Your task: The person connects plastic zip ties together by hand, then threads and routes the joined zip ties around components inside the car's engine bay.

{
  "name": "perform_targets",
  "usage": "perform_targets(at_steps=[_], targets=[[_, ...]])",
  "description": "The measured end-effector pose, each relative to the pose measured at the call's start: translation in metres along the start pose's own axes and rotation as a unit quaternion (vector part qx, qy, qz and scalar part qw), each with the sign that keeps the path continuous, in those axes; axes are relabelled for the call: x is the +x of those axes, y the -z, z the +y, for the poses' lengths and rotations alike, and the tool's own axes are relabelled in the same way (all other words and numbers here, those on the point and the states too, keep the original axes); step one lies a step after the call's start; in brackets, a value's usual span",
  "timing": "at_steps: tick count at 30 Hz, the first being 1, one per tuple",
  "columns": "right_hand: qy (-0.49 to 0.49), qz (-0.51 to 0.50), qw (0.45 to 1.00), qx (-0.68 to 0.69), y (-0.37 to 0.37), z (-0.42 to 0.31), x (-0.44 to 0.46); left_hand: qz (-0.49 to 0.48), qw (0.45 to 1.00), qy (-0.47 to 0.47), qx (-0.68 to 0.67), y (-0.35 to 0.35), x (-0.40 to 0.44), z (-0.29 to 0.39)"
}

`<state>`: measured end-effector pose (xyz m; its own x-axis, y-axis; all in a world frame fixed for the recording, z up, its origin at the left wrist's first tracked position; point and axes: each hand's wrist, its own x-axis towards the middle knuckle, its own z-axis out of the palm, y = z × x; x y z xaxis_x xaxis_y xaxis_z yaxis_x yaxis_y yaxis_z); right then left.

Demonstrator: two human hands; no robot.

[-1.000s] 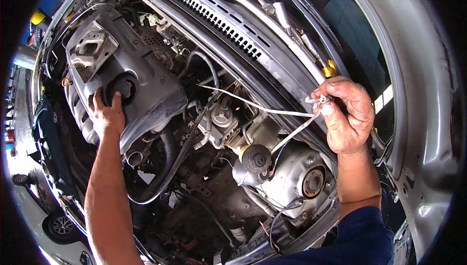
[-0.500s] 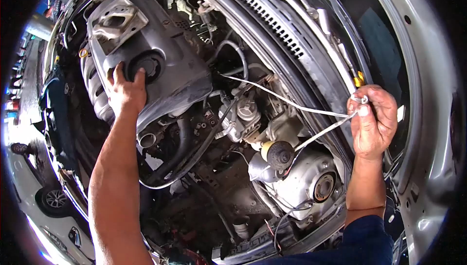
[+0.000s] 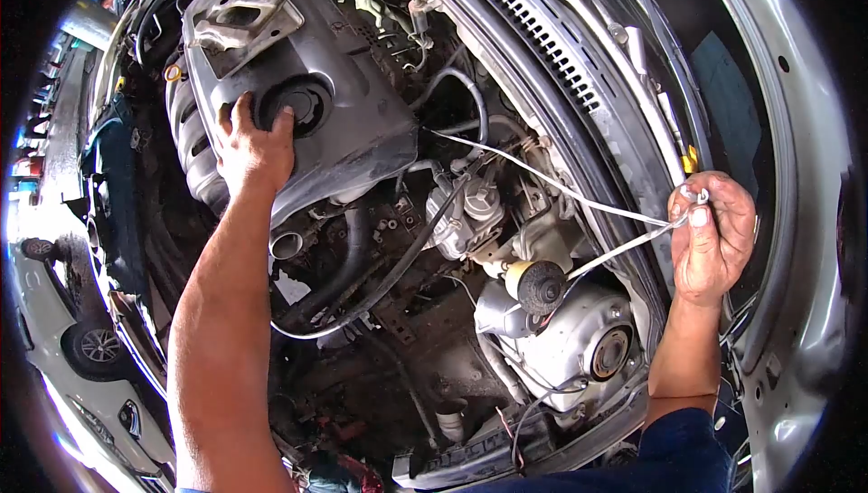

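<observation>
My left hand (image 3: pixel 253 145) rests on the grey plastic engine cover (image 3: pixel 357 99), fingers spread beside the round oil filler cap (image 3: pixel 301 106). It grips nothing. At the right, my right hand (image 3: pixel 714 240) is closed in a pinch on a thin white cord (image 3: pixel 579 196), with a small loop showing above the thumb. Two strands run from those fingers: one reaches left toward the edge of the engine cover, the other slants down behind the brake fluid reservoir's black cap (image 3: pixel 542 289). A metal bracket plate (image 3: pixel 244 18) lies on top of the cover.
Wrenches and sockets (image 3: pixel 637 50) lie along the cowl near the windshield. The strut tower (image 3: pixel 588 348) stands below my right hand. A dark hose (image 3: pixel 398 262) crosses the engine bay. A fender (image 3: pixel 796 312) borders the right, and a white car (image 3: pixel 81 348) stands at the left.
The whole view has shifted, so everything appears slightly farther right and a little lower. Both hands keep their places and the cord stays pinched.
</observation>
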<state>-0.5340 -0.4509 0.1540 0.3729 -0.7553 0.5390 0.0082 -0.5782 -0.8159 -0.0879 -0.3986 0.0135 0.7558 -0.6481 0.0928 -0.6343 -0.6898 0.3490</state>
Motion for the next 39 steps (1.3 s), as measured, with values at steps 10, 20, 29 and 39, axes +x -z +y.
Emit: perform_targets(at_steps=[10,20,29,39], targets=[[0.004,-0.003,1.000,0.007,0.0011,0.0000,-0.0006,-0.001,1.000,-0.004,-0.006,0.0015,-0.0006,0.0009],[-0.002,0.009,1.000,0.016,0.0027,0.0010,-0.0021,0.007,1.000,-0.005,-0.009,0.0001,-0.0001,0.0004],[0.009,0.001,1.000,0.001,0.0018,0.0011,0.0001,0.051,0.998,-0.031,0.012,-0.0044,-0.0010,-0.0017],[0.005,0.005,1.000,0.007,0.0003,0.0010,0.0001,0.013,1.000,-0.001,-0.006,0.0020,-0.0023,0.0038]])
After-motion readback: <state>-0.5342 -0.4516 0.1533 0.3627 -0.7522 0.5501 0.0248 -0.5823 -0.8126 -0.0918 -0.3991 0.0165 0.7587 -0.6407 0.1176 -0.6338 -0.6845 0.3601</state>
